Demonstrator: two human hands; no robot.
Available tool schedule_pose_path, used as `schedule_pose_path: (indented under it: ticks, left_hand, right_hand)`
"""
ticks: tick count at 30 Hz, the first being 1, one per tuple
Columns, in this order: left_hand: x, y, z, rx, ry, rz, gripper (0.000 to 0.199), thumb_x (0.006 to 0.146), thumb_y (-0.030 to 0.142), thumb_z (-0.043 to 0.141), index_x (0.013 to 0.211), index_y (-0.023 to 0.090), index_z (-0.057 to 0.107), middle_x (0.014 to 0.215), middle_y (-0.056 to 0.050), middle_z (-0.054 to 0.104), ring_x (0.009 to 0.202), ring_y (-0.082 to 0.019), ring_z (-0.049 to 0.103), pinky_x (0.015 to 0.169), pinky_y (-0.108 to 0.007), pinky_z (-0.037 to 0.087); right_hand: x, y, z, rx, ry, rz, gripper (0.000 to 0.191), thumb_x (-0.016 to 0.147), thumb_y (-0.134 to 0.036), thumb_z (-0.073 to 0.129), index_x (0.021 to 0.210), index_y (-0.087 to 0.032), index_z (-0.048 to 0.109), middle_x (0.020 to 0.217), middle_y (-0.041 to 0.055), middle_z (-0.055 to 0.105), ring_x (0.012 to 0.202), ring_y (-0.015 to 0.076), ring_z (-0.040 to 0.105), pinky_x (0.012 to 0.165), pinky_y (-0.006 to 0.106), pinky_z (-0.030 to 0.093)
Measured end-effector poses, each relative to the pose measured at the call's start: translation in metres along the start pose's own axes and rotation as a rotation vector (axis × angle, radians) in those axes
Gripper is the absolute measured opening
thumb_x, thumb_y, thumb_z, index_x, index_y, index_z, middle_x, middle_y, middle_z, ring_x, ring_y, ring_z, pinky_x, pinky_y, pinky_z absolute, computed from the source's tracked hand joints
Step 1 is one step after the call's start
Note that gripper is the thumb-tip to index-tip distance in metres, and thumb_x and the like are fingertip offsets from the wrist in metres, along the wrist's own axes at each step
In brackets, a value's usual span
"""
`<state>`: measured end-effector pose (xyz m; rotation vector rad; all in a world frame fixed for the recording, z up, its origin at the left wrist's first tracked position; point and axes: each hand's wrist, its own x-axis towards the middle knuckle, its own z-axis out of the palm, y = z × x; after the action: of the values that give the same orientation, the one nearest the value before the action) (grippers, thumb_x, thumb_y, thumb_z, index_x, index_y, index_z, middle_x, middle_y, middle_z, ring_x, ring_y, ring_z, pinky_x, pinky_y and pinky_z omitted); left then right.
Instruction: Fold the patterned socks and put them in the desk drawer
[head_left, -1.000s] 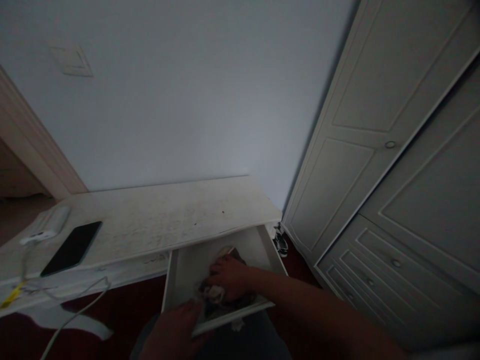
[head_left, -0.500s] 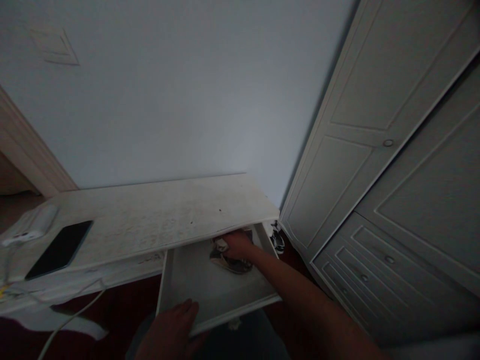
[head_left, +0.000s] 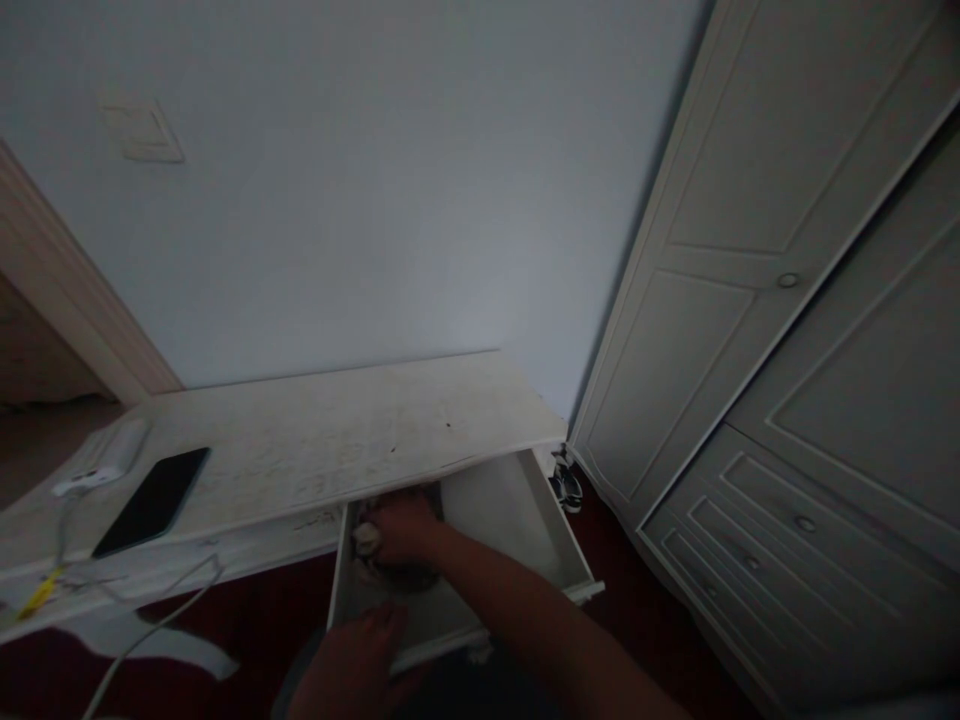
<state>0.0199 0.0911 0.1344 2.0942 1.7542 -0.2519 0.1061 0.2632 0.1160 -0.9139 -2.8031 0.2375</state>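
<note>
A white drawer (head_left: 517, 520) stands pulled out from a worn white desk (head_left: 300, 430). My right hand (head_left: 401, 528) is inside it at the left, closed on a crumpled cloth (head_left: 367, 540) that lies against the drawer's bottom. Part of the cloth is hidden beneath my hand and wrist. At the front left of the drawer, my left hand (head_left: 360, 650) grips the front edge, its fingers lapping over the inside.
A dark tablet (head_left: 154, 500) and a white power strip (head_left: 105, 455) lie on the desktop's left. A cable (head_left: 150, 630) with a yellow tag hangs there. A grey-white wardrobe (head_left: 705, 380) stands at the right, and sneakers (head_left: 568, 485) rest on the floor beside the desk.
My right hand has slid the cloth from the drawer's right-hand part to its left side. My left hand stays at the front edge. The view has shifted slightly.
</note>
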Motion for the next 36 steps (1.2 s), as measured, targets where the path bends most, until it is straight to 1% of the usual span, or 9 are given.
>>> schedule_pose_path:
  ticks: [4,8,12,16,19,22,27,31,36]
  left_hand:
    - [-0.001,0.0,-0.001,-0.027,0.027,0.025,0.046,0.098,0.048,0.056,0.134,0.023,0.07,0.141,-0.013,0.073,0.129,-0.031,0.069,0.113,-0.047,0.052]
    - [0.0,-0.002,0.0,-0.06,0.055,0.031,0.047,0.096,0.046,0.059,0.137,0.024,0.068,0.147,-0.013,0.07,0.134,-0.029,0.066,0.117,-0.043,0.049]
    - [0.0,-0.003,0.001,-0.09,0.055,0.042,0.05,0.097,0.046,0.059,0.142,0.027,0.064,0.147,-0.01,0.07,0.132,-0.027,0.068,0.114,-0.041,0.051]
    - [-0.001,-0.001,-0.001,-0.067,0.025,0.033,0.05,0.098,0.051,0.056,0.139,0.026,0.068,0.146,-0.012,0.071,0.132,-0.031,0.068,0.114,-0.045,0.052]
    - [0.0,0.0,-0.002,-0.031,-0.019,0.003,0.056,0.098,0.053,0.055,0.142,0.021,0.067,0.153,-0.016,0.066,0.138,-0.034,0.064,0.119,-0.049,0.049]
    - [0.003,-0.001,0.002,-0.03,-0.014,-0.001,0.058,0.097,0.053,0.056,0.145,0.022,0.066,0.156,-0.015,0.063,0.142,-0.034,0.062,0.122,-0.048,0.047]
    - [0.006,-0.008,0.013,-0.049,-0.003,0.01,0.054,0.095,0.051,0.059,0.143,0.027,0.067,0.155,-0.012,0.065,0.142,-0.034,0.062,0.122,-0.048,0.048]
    - [0.007,-0.011,0.018,-0.044,-0.005,0.028,0.056,0.095,0.052,0.059,0.144,0.026,0.066,0.154,-0.013,0.065,0.141,-0.034,0.062,0.122,-0.049,0.048]
    - [0.009,-0.008,0.012,-0.038,-0.01,0.015,0.056,0.092,0.051,0.063,0.143,0.027,0.066,0.153,-0.013,0.066,0.14,-0.035,0.063,0.121,-0.049,0.048]
  right_hand:
    - [-0.018,-0.008,0.005,-0.02,-0.131,-0.11,0.051,0.083,-0.059,0.077,0.123,-0.028,0.073,0.125,0.0103,0.076,0.116,0.0368,0.071,0.097,0.055,0.057]
    - [-0.042,-0.004,0.008,-0.06,-0.206,-0.307,0.038,0.089,-0.048,0.075,0.121,-0.028,0.074,0.121,0.0093,0.077,0.111,0.0351,0.072,0.091,0.052,0.058]
    - [-0.065,0.012,0.002,-0.064,-0.307,-0.412,0.04,0.083,-0.05,0.081,0.115,-0.026,0.076,0.116,0.0084,0.077,0.11,0.0349,0.072,0.086,0.046,0.058]
    - [-0.082,0.042,-0.016,-0.102,-0.414,-0.439,0.043,0.078,-0.043,0.086,0.117,-0.027,0.076,0.116,0.0068,0.077,0.111,0.0316,0.072,0.086,0.038,0.054]
    - [-0.095,0.069,-0.033,-0.103,-0.449,-0.396,0.055,0.073,-0.043,0.091,0.123,-0.029,0.076,0.117,0.007,0.077,0.114,0.032,0.071,0.091,0.039,0.053]
    - [-0.105,0.097,-0.049,-0.093,-0.446,-0.288,0.066,0.067,-0.046,0.095,0.127,-0.027,0.076,0.122,0.0095,0.076,0.119,0.0344,0.07,0.097,0.041,0.053]
    - [-0.101,0.126,-0.056,-0.003,-0.232,0.039,0.057,0.07,-0.044,0.092,0.123,-0.027,0.078,0.126,0.0094,0.078,0.119,0.0339,0.072,0.1,0.039,0.054]
    - [-0.076,0.12,-0.043,0.006,-0.081,0.169,0.071,0.076,-0.047,0.087,0.142,-0.028,0.068,0.145,0.011,0.07,0.132,0.0374,0.064,0.11,0.046,0.05]
    - [-0.034,0.088,-0.021,0.04,0.046,0.234,0.082,0.083,-0.043,0.078,0.158,-0.025,0.051,0.159,0.0122,0.059,0.14,0.0363,0.058,0.113,0.047,0.048]
